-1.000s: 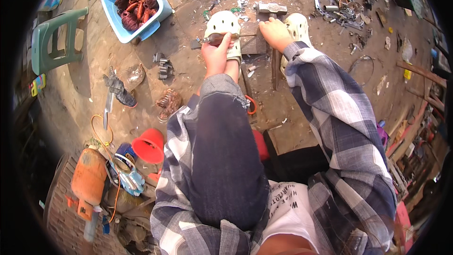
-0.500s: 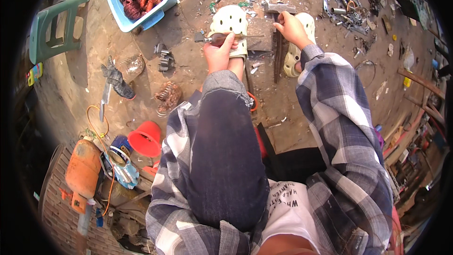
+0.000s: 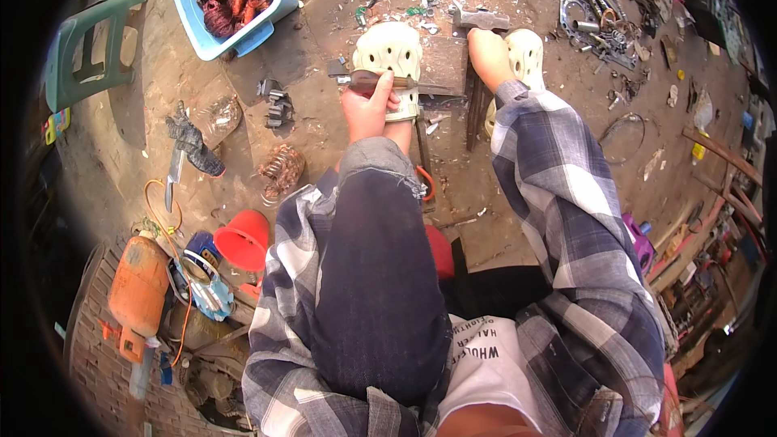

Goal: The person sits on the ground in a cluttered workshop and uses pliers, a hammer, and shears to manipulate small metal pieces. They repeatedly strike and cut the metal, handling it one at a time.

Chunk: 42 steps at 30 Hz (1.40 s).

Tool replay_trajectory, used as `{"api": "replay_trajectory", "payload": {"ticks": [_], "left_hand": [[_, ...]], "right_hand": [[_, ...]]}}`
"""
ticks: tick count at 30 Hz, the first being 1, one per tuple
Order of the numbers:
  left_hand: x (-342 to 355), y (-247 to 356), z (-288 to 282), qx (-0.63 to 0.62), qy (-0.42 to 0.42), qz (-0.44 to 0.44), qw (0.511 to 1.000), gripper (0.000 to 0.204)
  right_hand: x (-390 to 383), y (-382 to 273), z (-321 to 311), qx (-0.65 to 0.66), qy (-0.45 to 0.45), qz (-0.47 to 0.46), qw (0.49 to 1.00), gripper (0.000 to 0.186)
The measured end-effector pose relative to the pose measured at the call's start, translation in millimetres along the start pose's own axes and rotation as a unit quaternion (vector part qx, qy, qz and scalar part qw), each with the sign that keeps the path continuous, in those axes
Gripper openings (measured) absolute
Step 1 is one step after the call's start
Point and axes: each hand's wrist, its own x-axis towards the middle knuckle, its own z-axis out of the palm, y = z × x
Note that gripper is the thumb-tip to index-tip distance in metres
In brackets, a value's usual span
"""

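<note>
My left hand [image 3: 368,109] is closed round a dark-handled tool [image 3: 364,79] lying crosswise above my left cream clog [image 3: 384,47]. Its slim metal shank points right, over a flat dark block [image 3: 443,73] on the ground between my feet. My right hand [image 3: 491,61] is closed on the handle of a hammer [image 3: 481,19], just below its steel head, beside my right clog [image 3: 526,57]. The hammer's handle runs down toward me, partly hidden by the hand. Small white scraps lie around the block.
Around me are a blue tub [image 3: 275,0] of copper-red scrap, a green stool [image 3: 73,57], a glove [image 3: 194,154], black metal pieces [image 3: 277,103], copper coils [image 3: 279,170], a red bucket [image 3: 243,239], an orange gas cylinder [image 3: 133,291] and scattered metal parts [image 3: 591,16].
My right hand lifted, fingers loosened, half a second ago and is now lower, closed on the hammer handle. My left hand with the tool has dropped slightly in the picture.
</note>
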Motion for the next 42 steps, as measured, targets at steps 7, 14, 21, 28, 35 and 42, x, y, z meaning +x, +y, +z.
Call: {"api": "replay_trajectory", "payload": {"ticks": [7,14,21,28,35,42], "left_hand": [[-1,-1,0,0.000,-0.005,0.007,1.000,0.013],[-2,1,0,-0.011,-0.008,0.002,1.000,0.012],[-1,-1,-2,0.000,-0.020,0.005,1.000,0.012],[-1,1,-2,-0.005,-0.015,0.000,1.000,0.011],[-1,1,-1,-0.005,-0.016,0.002,1.000,0.012],[-1,-2,-6,0.002,-0.020,0.003,1.000,0.012]], "right_hand": [[1,-7,2,-0.030,-0.093,0.034,0.995,0.014],[-4,-8,-11,0.009,-0.059,0.089,0.994,0.010],[-8,-7,-10,-0.025,0.006,0.036,0.999,0.008],[-10,-4,-3,-0.083,0.009,-0.048,0.995,0.005],[-27,-6,5,-0.096,-0.017,-0.029,0.995,0.004],[-44,-20,-12,0.046,-0.032,0.097,0.994,0.021]]}}
